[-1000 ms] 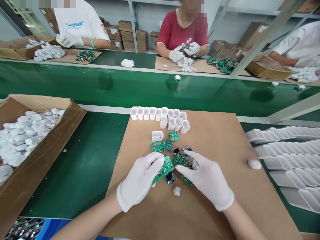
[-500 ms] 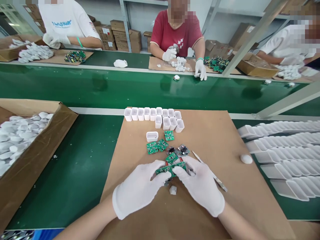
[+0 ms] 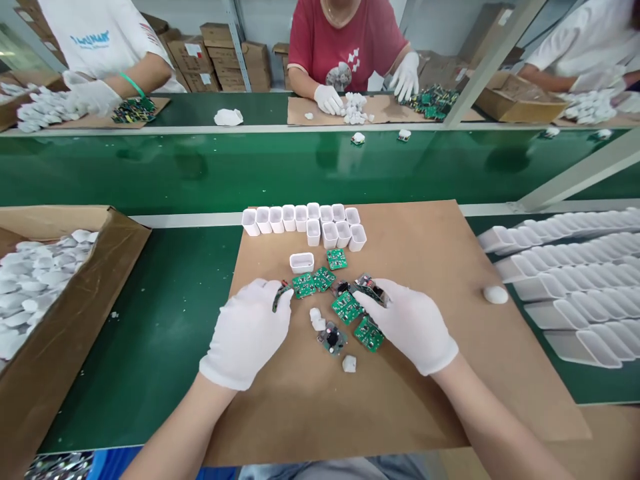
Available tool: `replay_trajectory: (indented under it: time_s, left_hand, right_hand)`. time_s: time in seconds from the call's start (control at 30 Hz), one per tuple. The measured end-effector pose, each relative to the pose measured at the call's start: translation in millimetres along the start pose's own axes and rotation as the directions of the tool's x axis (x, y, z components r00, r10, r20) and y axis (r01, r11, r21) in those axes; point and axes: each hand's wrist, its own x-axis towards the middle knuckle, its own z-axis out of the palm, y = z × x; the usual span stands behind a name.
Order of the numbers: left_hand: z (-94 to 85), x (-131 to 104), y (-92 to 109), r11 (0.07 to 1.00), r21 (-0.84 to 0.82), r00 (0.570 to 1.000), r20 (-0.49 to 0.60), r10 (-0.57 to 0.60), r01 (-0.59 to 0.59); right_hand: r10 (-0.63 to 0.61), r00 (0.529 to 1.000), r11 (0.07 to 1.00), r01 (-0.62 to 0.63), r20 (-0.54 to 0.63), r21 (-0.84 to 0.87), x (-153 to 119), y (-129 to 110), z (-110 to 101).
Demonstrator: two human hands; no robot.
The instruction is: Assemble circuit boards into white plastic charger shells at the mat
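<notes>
- Left hand [image 3: 246, 333], white glove, palm down near the middle of the cardboard sheet [image 3: 450, 347]. Fingers curled round a small circuit board [image 3: 280, 297]; the board pokes out edge-on at the fingertips.
- Right hand [image 3: 406, 325], also gloved, lies to the right of the left one. Fingertips pinch a dark board [image 3: 369, 288] with parts on it, lifted slightly at the pile's right side.
- Between the hands: a loose scatter of green boards [image 3: 346, 307] flat on the sheet, one grey board [image 3: 332, 339] with a black part, and two small white plastic bits [image 3: 349, 363] toward the near edge.
- Just beyond the scatter: one white shell [image 3: 302, 262] lying alone, opening up.
- Along the far edge of the sheet: white shells [image 3: 305, 219] standing in a row, with a shorter second row in front at its right end, touching one another.
- A white oval cap [image 3: 495, 294] sits alone toward the sheet's right edge.
- Right of the sheet: long rows of white shells [image 3: 565, 267] lying stacked on the green table.
- Left of the sheet: an open cardboard box [image 3: 75, 293] full of white caps.
- Beyond the green belt [image 3: 200, 170]: three other people in white gloves at their own sheets, with piles of boards and white parts. Two small white pieces [image 3: 357, 139] lie on the belt.
</notes>
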Motion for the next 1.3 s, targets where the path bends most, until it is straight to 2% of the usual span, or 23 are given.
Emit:
replay_trajectory:
  time_s: [0.03, 0.1, 0.17, 0.23, 0.27, 0.3, 0.33, 0.37, 0.4, 0.43, 0.5, 0.57, 0.63, 0.77, 0.83, 0.9, 1.0, 1.07, 1.1, 1.17, 1.3]
  left_hand:
    - [-0.2, 0.8, 0.5, 0.999, 0.016, 0.999, 0.037, 0.031, -0.032]
    - [-3.8, 1.3, 3.1, 0.995, -0.061, 0.987, 0.140, 0.082, -0.074]
    - [-10.3, 2.9, 4.2, 0.980, -0.196, 0.967, 0.245, 0.075, -0.027]
    - [-15.7, 7.0, 1.2, 0.953, -0.294, 0.949, 0.315, 0.025, 0.072]
    - [-16.9, 10.0, -1.8, 0.940, -0.321, 0.946, 0.324, -0.007, 0.117]
    - [-16.8, 13.4, -5.5, 0.928, -0.336, 0.948, 0.315, -0.048, 0.158]
    - [-15.4, 17.3, -9.4, 0.918, -0.349, 0.952, 0.294, -0.084, 0.189]
    - [-13.0, 21.6, -13.2, 0.908, -0.361, 0.956, 0.270, -0.117, 0.213]
    - [-9.6, 26.4, -16.3, 0.901, -0.369, 0.959, 0.245, -0.143, 0.228]
    - [-5.5, 31.6, -18.3, 0.900, -0.371, 0.963, 0.219, -0.157, 0.231]
    - [3.7, 43.3, -18.5, 0.907, -0.387, 0.979, 0.180, -0.100, 0.164]
    - [12.2, 55.5, -14.2, 0.895, -0.444, 0.989, 0.146, 0.018, 0.050]
    - [18.1, 65.6, -7.8, 0.861, -0.508, 0.989, 0.120, 0.092, -0.018]
    - [18.2, 70.0, 2.3, 0.826, -0.563, 0.995, 0.091, 0.043, 0.016]
    - [14.0, 63.1, 7.2, 0.788, -0.615, 0.998, 0.069, 0.007, 0.037]
    - [9.2, 52.1, 14.3, 0.681, -0.731, 0.999, 0.054, 0.005, 0.036]
    - [3.5, 34.3, 26.2, 0.439, -0.898, 0.993, 0.075, 0.096, 0.025]
    - [1.4, 25.9, 30.0, 0.390, -0.920, 0.981, 0.099, 0.164, 0.028]
    - [1.0, 23.7, 29.5, 0.408, -0.912, 0.978, 0.110, 0.176, 0.029]
    - [1.1, 24.2, 23.8, 0.518, -0.855, 0.987, 0.115, 0.115, 0.040]
    - [5.7, 39.0, 5.6, 0.829, -0.536, 0.987, 0.079, -0.137, 0.158]
  right_hand:
    - [0.010, 1.000, 1.000, -0.010, 0.025, 0.018, 0.9, 1.0, -1.9]
    - [0.063, 0.998, 0.990, -0.066, 0.024, 0.125, 1.1, 3.0, -8.8]
    - [0.139, 0.990, 0.955, -0.134, 0.003, 0.263, 0.8, 6.0, -19.0]
    - [0.166, 0.983, 0.857, -0.183, 0.079, 0.482, 1.0, 10.1, -29.8]
    - [0.128, 0.977, 0.752, -0.206, 0.169, 0.626, 1.4, 12.2, -34.2]
    - [0.052, 0.960, 0.593, -0.250, 0.274, 0.765, 2.0, 14.1, -37.2]
    - [-0.051, 0.928, 0.386, -0.322, 0.368, 0.864, 2.7, 15.7, -38.9]
    - [-0.157, 0.888, 0.186, -0.403, 0.432, 0.896, 3.6, 16.6, -39.1]
    - [-0.240, 0.850, 0.038, -0.474, 0.468, 0.880, 4.4, 16.9, -38.2]
    - [-0.295, 0.818, -0.057, -0.530, 0.493, 0.846, 5.0, 16.6, -36.5]
    - [-0.351, 0.781, -0.136, -0.588, 0.517, 0.797, 5.5, 14.7, -32.6]
    - [-0.369, 0.771, -0.135, -0.597, 0.519, 0.791, 4.5, 12.3, -30.6]
    - [-0.371, 0.768, -0.090, -0.589, 0.522, 0.803, 2.7, 10.6, -31.3]
    - [-0.368, 0.751, 0.035, -0.578, 0.548, 0.815, 0.0, 10.0, -35.7]
    - [-0.345, 0.770, 0.074, -0.548, 0.537, 0.833, -0.1, 9.5, -36.9]
    - [-0.303, 0.804, 0.093, -0.509, 0.512, 0.855, 0.2, 8.3, -37.7]
    - [-0.224, 0.839, 0.102, -0.485, 0.495, 0.868, 1.1, 7.2, -38.9]
    - [-0.211, 0.855, 0.081, -0.469, 0.475, 0.880, 1.9, 8.0, -39.2]
    - [-0.214, 0.860, 0.066, -0.460, 0.463, 0.885, 2.4, 8.6, -39.2]
    - [-0.227, 0.863, 0.052, -0.452, 0.451, 0.891, 4.2, 9.0, -39.2]
    - [-0.147, 0.840, 0.163, -0.501, 0.523, 0.850, 11.5, 2.9, -43.5]
